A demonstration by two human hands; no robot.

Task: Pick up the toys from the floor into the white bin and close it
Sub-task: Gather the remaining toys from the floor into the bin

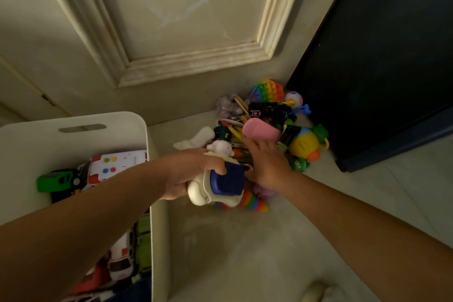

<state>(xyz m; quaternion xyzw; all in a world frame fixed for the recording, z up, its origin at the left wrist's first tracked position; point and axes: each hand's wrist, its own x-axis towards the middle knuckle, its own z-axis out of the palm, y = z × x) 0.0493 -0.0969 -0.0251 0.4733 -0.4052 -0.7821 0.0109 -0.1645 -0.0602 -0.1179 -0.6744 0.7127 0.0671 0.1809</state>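
The open white bin (73, 120) stands at the left with toy cars and a white-and-red toy vehicle (115, 165) inside. A pile of toys lies in the floor corner, among them a rainbow pop toy (268, 91), a yellow duck toy (305, 143) and a striped rainbow toy (253, 203). My left hand (188, 171) grips a white-and-blue figure toy (220, 182) just right of the bin's rim. My right hand (266, 164) reaches into the pile, its fingers around a pink toy (261, 131).
A cream panelled door (186, 19) rises behind the pile. A dark cabinet (382, 56) stands at the right, hemming the toys into the corner. Pale floor tiles (245, 252) lie between the bin and me.
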